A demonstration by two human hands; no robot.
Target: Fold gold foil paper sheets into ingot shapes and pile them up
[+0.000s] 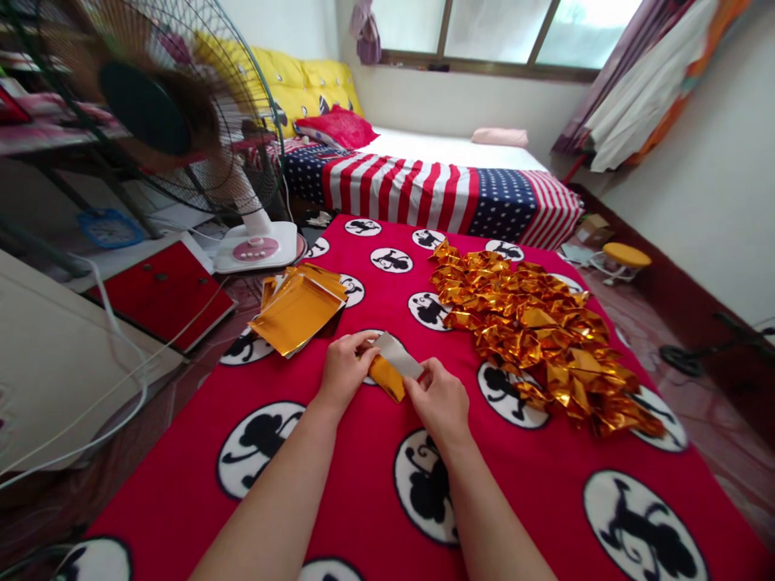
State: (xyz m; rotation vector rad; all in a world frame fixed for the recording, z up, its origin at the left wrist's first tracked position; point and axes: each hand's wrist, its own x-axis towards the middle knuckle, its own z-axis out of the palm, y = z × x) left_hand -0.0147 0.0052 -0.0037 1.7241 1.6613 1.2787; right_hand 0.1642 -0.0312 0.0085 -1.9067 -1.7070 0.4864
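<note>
Between my two hands is a sheet of gold foil paper (387,374), partly folded, its grey back showing on the far side. My left hand (346,367) pinches its left end with thumb and fingers. At the right end, my right hand (441,399) grips it the same way. Left of my hands lies a stack of flat gold foil sheets (303,305). To the right spreads a heap of folded gold foil pieces (533,327). All of it rests on a red cloth (357,476) with black and white round prints.
A standing fan (257,246) is at the left, beside a red panel (161,290) on the floor. Beyond the cloth is a bed with a striped and starred cover (400,190). A small yellow stool (627,256) stands at the right.
</note>
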